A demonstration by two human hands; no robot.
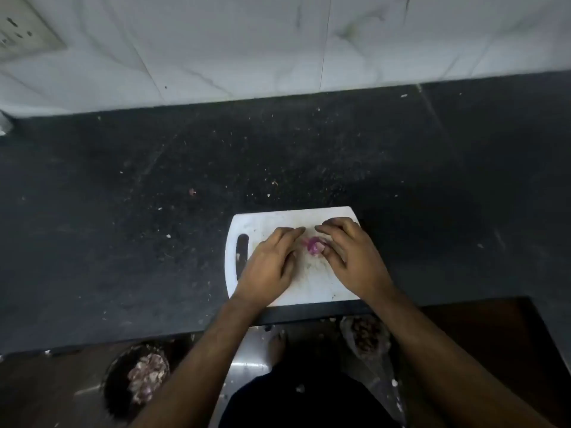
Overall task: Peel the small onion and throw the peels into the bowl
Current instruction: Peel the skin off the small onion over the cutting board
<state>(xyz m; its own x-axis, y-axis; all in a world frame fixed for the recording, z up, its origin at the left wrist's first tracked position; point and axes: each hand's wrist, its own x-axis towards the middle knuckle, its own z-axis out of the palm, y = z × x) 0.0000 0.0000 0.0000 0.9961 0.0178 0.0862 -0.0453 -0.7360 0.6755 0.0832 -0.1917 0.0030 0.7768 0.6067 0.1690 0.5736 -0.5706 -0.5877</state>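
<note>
A small purple onion (312, 246) lies on the white cutting board (262, 222), between my two hands. My right hand (352, 254) curls over it from the right, with thumb and fingertips pinching its right side. My left hand (270, 264) rests palm down on the board just left of the onion, fingers stretched toward it; whether they touch it is hard to tell. Below the counter edge at lower left stands a dark bowl (116, 393) holding purple and white peels (145, 378).
The board sits at the front edge of a dark, crumb-speckled counter (154, 211) against a white tiled wall (278, 41). A bag of small brown onions (366, 335) sits below the counter edge, on the right. My foot (276, 344) stands on the floor.
</note>
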